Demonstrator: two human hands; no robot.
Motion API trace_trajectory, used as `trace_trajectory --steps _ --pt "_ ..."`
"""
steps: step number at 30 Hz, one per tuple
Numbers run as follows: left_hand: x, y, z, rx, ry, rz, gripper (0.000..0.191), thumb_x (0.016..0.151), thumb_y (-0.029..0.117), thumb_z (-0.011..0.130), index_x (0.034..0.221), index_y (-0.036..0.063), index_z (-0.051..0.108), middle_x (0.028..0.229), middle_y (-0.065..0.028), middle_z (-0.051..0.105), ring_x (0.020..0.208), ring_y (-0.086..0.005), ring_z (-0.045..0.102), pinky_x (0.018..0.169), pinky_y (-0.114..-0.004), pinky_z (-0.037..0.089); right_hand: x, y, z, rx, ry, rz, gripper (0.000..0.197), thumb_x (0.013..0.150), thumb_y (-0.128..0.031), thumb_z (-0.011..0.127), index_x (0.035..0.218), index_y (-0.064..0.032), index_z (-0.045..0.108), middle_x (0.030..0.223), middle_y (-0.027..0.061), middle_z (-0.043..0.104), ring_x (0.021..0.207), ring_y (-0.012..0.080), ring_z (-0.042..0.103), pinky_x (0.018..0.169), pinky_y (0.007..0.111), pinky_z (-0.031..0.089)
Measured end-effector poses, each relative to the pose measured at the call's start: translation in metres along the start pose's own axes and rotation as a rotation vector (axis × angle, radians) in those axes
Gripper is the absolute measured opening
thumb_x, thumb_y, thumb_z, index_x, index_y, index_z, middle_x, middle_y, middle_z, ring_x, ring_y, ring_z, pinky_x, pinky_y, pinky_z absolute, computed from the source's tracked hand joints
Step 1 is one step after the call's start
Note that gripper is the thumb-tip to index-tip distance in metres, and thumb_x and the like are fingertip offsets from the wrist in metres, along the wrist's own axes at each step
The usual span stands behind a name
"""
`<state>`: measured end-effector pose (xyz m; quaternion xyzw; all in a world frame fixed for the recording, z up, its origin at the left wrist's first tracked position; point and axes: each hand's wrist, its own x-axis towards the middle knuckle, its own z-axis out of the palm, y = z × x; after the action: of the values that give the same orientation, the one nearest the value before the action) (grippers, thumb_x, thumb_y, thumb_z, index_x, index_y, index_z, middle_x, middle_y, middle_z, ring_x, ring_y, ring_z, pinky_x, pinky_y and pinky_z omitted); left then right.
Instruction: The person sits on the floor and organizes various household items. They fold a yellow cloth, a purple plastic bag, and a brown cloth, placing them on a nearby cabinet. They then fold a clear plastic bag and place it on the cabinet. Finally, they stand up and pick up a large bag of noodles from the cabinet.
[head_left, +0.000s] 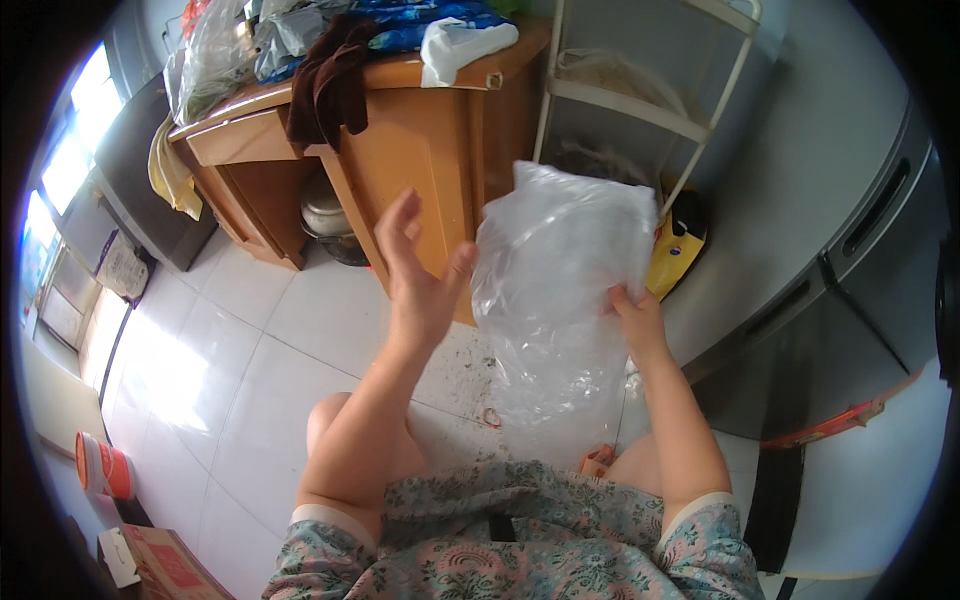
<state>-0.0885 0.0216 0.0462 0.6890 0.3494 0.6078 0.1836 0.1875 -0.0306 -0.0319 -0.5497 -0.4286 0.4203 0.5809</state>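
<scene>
A large clear plastic bag hangs spread in front of me, wrinkled and shiny. On its right edge my right hand is closed, with the thumb over the plastic. My left hand is raised just left of the bag, its fingers and thumb apart and nothing between them. The thumb comes close to the bag's left edge; whether it touches I cannot tell. Behind the bag, part of the floor and of the white rack is hidden.
Ahead stands a wooden cabinet with plastic bags and a brown cloth on top. A white rack and a grey refrigerator are at right. Dirt bits lie on the tiles. A red-and-white bucket sits at left.
</scene>
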Motion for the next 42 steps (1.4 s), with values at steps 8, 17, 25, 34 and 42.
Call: trace_trajectory --steps 8,17,25,34,42 --pt "0.001 0.001 -0.005 -0.556 -0.389 -0.492 0.061 0.086 0.026 0.063 0.135 0.0036 0.032 0.134 -0.0119 0.039 0.120 -0.0205 0.042 0.097 -0.032 0.037 -0.020 -0.014 0.002 -0.047 -0.210 -0.109 0.008 0.089 -0.008 0.053 0.094 -0.0044 0.058 0.079 -0.0014 0.058 0.073 0.0086 0.054 0.066 0.023 0.044" --pt "-0.005 -0.029 0.004 -1.036 -0.206 -0.579 0.043 0.087 0.023 0.063 0.124 0.0076 0.047 0.119 -0.0049 0.050 0.102 -0.0099 0.051 0.087 -0.025 0.042 -0.030 -0.018 -0.001 0.191 -0.292 0.051 0.019 0.087 -0.005 0.053 0.106 -0.0044 0.058 0.088 -0.0013 0.057 0.077 0.0088 0.052 0.070 0.023 0.042" --pt "0.009 -0.033 0.007 -0.828 -0.136 -0.701 0.027 0.092 0.022 0.054 0.110 0.0012 0.054 0.090 -0.0009 0.061 0.077 -0.0074 0.056 0.070 -0.022 0.047 -0.007 -0.012 0.006 0.129 -0.238 0.049 0.036 0.082 -0.027 0.068 0.107 -0.0033 0.057 0.093 0.0010 0.059 0.082 0.0101 0.054 0.076 0.025 0.043" --pt "0.009 -0.047 -0.013 -0.830 -0.644 -0.685 0.093 0.079 0.046 0.066 0.142 0.0029 0.012 0.143 -0.0152 0.022 0.132 -0.0271 0.024 0.105 -0.040 0.026 0.000 0.000 0.006 0.389 -0.223 0.167 0.026 0.083 -0.014 0.065 0.107 -0.0047 0.057 0.098 0.0016 0.059 0.092 0.0120 0.055 0.084 0.027 0.043" --pt "-0.007 -0.046 0.005 -0.674 -0.542 -0.907 0.044 0.090 0.034 0.056 0.115 -0.0013 0.054 0.112 -0.0103 0.057 0.106 -0.0181 0.053 0.091 -0.032 0.044 0.004 -0.009 0.010 0.518 -0.068 0.237 0.036 0.088 -0.014 0.059 0.121 -0.0049 0.048 0.112 0.0051 0.057 0.102 0.0162 0.054 0.090 0.031 0.043"
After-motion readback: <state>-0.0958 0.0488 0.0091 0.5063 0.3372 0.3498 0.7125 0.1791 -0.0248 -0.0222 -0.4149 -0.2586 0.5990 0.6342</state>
